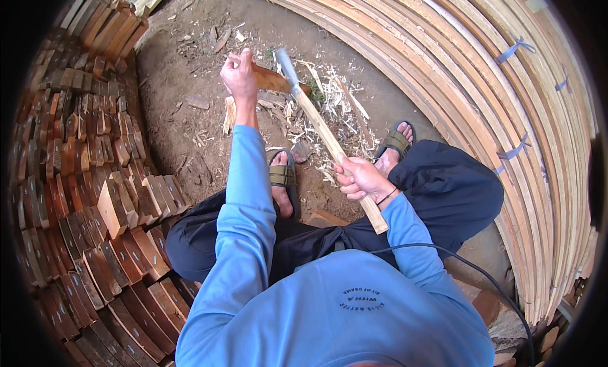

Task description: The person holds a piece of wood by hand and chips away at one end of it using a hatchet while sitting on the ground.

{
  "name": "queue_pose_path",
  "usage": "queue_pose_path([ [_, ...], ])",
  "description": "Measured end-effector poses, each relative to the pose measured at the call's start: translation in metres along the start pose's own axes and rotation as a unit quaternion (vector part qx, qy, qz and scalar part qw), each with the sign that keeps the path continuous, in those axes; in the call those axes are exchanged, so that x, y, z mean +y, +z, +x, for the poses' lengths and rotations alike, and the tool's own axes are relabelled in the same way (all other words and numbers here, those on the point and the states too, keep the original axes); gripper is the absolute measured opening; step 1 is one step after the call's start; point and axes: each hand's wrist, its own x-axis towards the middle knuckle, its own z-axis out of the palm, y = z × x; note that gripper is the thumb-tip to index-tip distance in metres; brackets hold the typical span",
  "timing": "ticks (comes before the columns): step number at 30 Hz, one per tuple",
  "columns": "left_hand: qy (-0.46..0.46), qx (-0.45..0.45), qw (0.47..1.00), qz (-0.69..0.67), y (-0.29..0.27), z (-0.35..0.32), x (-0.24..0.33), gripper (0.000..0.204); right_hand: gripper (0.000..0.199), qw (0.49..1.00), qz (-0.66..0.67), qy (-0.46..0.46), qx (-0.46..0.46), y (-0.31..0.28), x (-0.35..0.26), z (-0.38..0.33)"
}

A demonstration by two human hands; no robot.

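My right hand (360, 177) is wrapped around the lower part of a long, pale wooden handle. The handle belongs to a hatchet (328, 136), whose grey metal head points up and away from me to the left. Farther out, my left hand (240, 77) is closed on the left end of a flat brown piece of wood (272, 81). The hatchet's head crosses in front of the right part of this wood, hiding some of it. From this view I cannot tell whether the blade touches the wood.
Pale wood chips (339, 101) litter the dirt floor beyond my sandalled feet. Stacked short wooden blocks (95, 196) rise along my left. Long wooden strips (481, 69), tied with blue bands, curve around on the right. A black cable (475, 265) runs past my right arm.
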Motion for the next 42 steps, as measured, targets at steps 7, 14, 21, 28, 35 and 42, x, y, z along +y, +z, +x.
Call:
queue_pose_path([
  [7, 0.01, -0.001, 1.0, 0.015, -0.006, -0.007, 0.003, 0.03, 0.046, 0.939, -0.201, -0.207, 0.185, 0.026, -0.039, -0.027],
  [14, 0.005, 0.002, 1.0, -0.003, -0.003, -0.004, 0.002, 0.03, 0.05, 0.69, -0.635, -0.189, 0.29, -0.015, 0.015, 0.022],
  [21, -0.006, -0.006, 1.0, -0.009, 0.001, -0.003, 0.004, 0.029, 0.038, 0.995, -0.08, 0.012, 0.06, 0.0, 0.001, 0.006],
  [28, -0.001, -0.002, 1.0, -0.002, -0.002, -0.005, 0.006, 0.028, 0.039, 0.994, -0.05, -0.094, 0.03, 0.008, -0.027, -0.013],
  [35, 0.001, -0.013, 1.0, -0.028, 0.0, -0.005, 0.003, 0.027, 0.047, 0.714, -0.597, -0.205, 0.303, 0.002, 0.003, 0.012],
  [42, -0.017, 0.001, 1.0, 0.011, -0.002, -0.007, 0.003, 0.028, 0.046, 0.919, -0.349, -0.02, 0.18, -0.003, -0.004, 0.012],
])
